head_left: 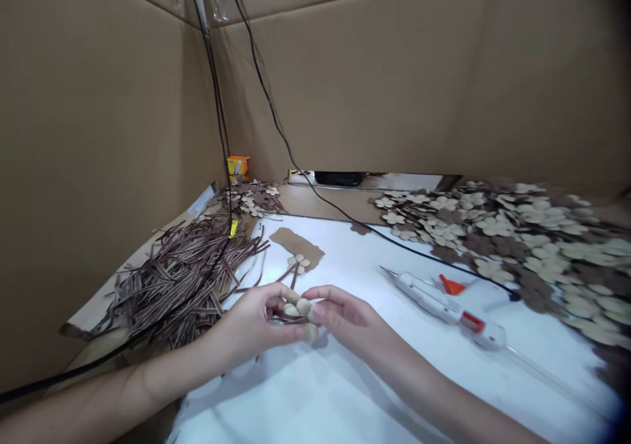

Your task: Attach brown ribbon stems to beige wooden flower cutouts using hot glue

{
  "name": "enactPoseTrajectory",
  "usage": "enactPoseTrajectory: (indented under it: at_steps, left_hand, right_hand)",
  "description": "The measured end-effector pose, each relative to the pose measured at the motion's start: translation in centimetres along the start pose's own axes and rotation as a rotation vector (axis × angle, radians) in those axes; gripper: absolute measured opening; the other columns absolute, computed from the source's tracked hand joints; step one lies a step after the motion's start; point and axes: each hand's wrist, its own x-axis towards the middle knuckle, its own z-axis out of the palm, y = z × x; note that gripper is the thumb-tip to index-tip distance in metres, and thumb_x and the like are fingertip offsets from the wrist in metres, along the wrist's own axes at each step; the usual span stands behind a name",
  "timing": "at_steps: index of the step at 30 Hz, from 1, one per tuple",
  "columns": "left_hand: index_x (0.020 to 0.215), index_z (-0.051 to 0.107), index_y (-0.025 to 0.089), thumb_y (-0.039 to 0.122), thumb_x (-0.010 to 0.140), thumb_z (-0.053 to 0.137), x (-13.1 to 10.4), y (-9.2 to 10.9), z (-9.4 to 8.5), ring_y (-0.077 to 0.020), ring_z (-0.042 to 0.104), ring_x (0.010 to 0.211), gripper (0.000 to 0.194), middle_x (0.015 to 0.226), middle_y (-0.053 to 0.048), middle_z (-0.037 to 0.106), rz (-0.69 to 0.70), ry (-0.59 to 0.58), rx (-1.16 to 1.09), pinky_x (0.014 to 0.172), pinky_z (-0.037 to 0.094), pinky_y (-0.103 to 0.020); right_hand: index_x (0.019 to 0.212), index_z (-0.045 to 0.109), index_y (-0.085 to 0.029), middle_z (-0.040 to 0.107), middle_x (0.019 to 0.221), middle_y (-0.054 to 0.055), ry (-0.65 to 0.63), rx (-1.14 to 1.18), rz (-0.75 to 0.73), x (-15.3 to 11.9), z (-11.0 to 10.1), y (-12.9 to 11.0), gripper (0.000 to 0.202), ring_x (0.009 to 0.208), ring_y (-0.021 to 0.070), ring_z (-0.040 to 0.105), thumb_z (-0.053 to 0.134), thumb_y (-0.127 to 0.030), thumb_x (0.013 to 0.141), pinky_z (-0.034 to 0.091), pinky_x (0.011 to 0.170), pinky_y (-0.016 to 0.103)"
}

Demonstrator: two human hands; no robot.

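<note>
My left hand and my right hand meet over the white table top, both pinching one small pale wooden flower piece with dark strips sticking out behind it. A finished flower on a stem lies just beyond the hands, on a brown scrap. A white glue gun with red trigger lies on its side to the right of my right hand, nozzle pointing left.
A tangle of dark brown strips fills the left side. A big heap of pale and brown flower cut-outs covers the right. A smaller heap and an orange box sit at the back. Cardboard walls surround; black cables hang down.
</note>
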Motion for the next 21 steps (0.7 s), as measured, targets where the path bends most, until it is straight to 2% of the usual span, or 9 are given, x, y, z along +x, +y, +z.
enactPoseTrajectory:
  at_steps: [3,6,15,18,21]
  left_hand:
    - [0.086,0.057,0.014,0.02,0.063,0.072,-0.2,0.0,0.1,-0.013,0.054,0.071,0.028,0.075,0.0,0.06,0.035,0.036,0.036,0.065,0.04,-0.024]
    - [0.089,0.057,0.015,0.018,0.062,0.071,-0.5,0.2,0.3,-0.0134,0.055,0.074,0.031,0.079,-0.001,0.061,0.059,0.021,0.052,0.066,0.04,-0.023]
    - [0.088,0.06,0.016,0.018,0.069,0.064,-0.9,1.1,0.5,-0.0134,0.054,0.078,0.02,0.086,-0.001,0.063,0.14,0.104,0.191,0.068,0.04,-0.022]
    - [0.089,0.061,0.018,0.023,0.069,0.066,-1.2,1.3,0.3,-0.0152,0.054,0.083,0.021,0.089,-0.001,0.062,0.162,0.119,0.289,0.074,0.04,-0.024]
    - [0.085,0.065,0.02,0.035,0.073,0.062,-1.3,1.6,-0.2,-0.0168,0.052,0.082,0.02,0.085,-0.001,0.06,0.114,0.115,0.419,0.073,0.039,-0.025]
  right_hand:
    - [0.103,0.051,-0.021,0.063,0.085,0.002,-0.024,-0.017,-0.035,0.0,0.1,0.3,0.042,0.08,0.0157,0.057,0.067,-0.047,0.074,0.042,0.071,0.028]
    - [0.103,0.049,-0.021,0.062,0.085,0.002,-0.01,-0.023,-0.042,-0.2,0.3,0.4,0.038,0.08,0.0159,0.057,0.067,-0.042,0.075,0.042,0.07,0.028]
    - [0.105,0.048,-0.023,0.061,0.088,0.0,-0.021,0.021,-0.07,-0.6,0.1,-0.4,0.034,0.086,0.0147,0.058,0.064,-0.04,0.079,0.041,0.076,0.028]
    - [0.106,0.048,-0.024,0.062,0.09,0.001,-0.032,0.038,-0.101,-0.6,-0.1,-0.1,0.033,0.091,0.0166,0.058,0.064,-0.038,0.08,0.041,0.079,0.03]
    - [0.106,0.048,-0.025,0.063,0.084,-0.001,-0.009,0.021,-0.114,-0.5,-0.2,0.0,0.03,0.086,0.0165,0.061,0.063,-0.032,0.08,0.041,0.079,0.031]
